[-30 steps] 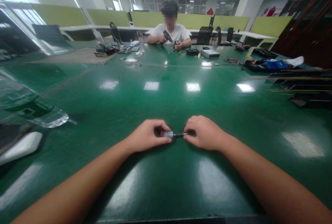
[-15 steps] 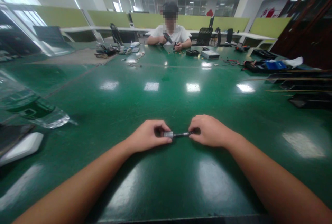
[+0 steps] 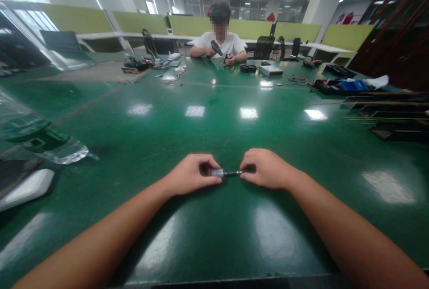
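1. While the left hand [image 3: 187, 173] keeps its place, the right hand [image 3: 266, 168] has come slightly back toward it since half a second ago, so less of the thin rod [image 3: 230, 173] shows between them.
2. The left fingers hold the grey cylinder [image 3: 217, 173] — thumb on the near side, fingertips on the far side. The right fingers are pinched narrow on the rod's right end.
3. Cylinder and rod lie in line between the hands, over the green table [image 3: 214, 226]; whether they touch it is unclear.
4. That small shift suggests the left hand is steadying the cylinder — the right does the moving, though whether the rod slides is impossible to tell.
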A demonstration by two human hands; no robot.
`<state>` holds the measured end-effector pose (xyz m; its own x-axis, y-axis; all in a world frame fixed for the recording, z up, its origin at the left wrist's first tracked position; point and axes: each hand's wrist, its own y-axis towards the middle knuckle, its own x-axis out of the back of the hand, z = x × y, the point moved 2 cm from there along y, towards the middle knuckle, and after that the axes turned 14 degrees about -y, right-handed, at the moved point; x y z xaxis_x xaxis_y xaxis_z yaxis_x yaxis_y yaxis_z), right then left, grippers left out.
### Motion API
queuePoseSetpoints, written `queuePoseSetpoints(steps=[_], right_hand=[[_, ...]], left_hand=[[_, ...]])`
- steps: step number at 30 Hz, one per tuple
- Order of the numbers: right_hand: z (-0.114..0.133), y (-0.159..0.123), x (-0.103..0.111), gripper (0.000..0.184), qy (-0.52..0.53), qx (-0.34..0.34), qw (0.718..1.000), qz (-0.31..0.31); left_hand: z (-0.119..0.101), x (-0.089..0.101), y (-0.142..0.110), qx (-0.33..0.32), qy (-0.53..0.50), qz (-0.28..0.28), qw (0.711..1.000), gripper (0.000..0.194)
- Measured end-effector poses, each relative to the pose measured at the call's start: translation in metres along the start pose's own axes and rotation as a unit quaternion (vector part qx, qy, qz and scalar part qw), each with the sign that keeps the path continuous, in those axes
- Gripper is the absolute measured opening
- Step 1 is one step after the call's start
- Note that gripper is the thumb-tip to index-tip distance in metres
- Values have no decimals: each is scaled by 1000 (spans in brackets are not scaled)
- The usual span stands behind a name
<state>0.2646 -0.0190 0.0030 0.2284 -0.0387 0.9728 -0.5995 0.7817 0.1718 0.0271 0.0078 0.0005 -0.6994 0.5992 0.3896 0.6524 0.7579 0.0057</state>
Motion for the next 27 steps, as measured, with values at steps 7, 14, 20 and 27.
queuePoseSetpoints(steps=[7, 14, 20, 27], right_hand=[[27, 16, -15, 11, -12, 19, 999, -50], [25, 14, -15, 11, -14, 14, 998, -56], [30, 15, -18, 10, -17, 18, 997, -74], [31, 13, -15, 10, 3, 8, 997, -72]], left_hand=[[0, 1, -1, -42, 33, -18, 998, 25], [-5, 3, 0, -11, 23, -9, 1000, 26], [-3, -1, -1, -10, 24, -13, 1000, 25], [0, -2, -2, -19, 59, -3, 998, 24]])
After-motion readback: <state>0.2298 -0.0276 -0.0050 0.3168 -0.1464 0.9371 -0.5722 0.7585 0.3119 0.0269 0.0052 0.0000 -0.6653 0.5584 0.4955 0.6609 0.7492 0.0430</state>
